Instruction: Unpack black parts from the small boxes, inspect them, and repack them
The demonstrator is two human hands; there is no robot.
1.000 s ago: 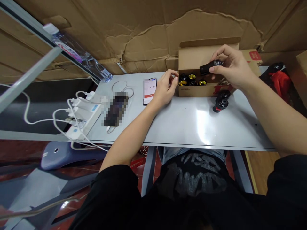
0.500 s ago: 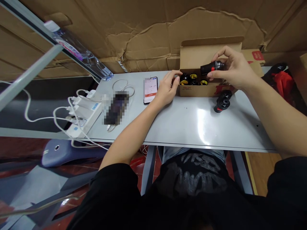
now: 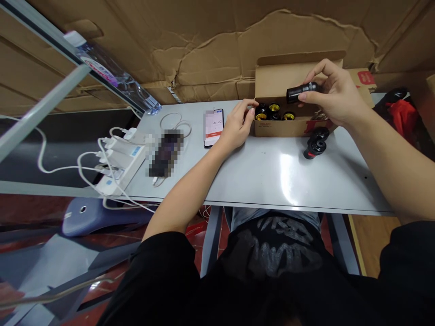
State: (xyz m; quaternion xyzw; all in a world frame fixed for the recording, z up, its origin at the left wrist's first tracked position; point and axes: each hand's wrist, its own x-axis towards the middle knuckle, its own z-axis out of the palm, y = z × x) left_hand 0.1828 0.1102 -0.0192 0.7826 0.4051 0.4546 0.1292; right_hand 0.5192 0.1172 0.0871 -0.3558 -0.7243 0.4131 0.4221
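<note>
Pinching black fitting (image 3: 294, 94) in right hand (image 3: 335, 93) over box (image 3: 282, 129) near bench (image 3: 244, 176) back edge, resting loosely spread left hand (image 3: 238, 125) alongside.

Grey table (image 3: 251, 176), open cardboard box (image 3: 280, 130), black fittings (image 3: 317, 146) beside it, lit phone (image 3: 213, 134), pixelated device (image 3: 166, 154), power strip (image 3: 128, 164)
</note>
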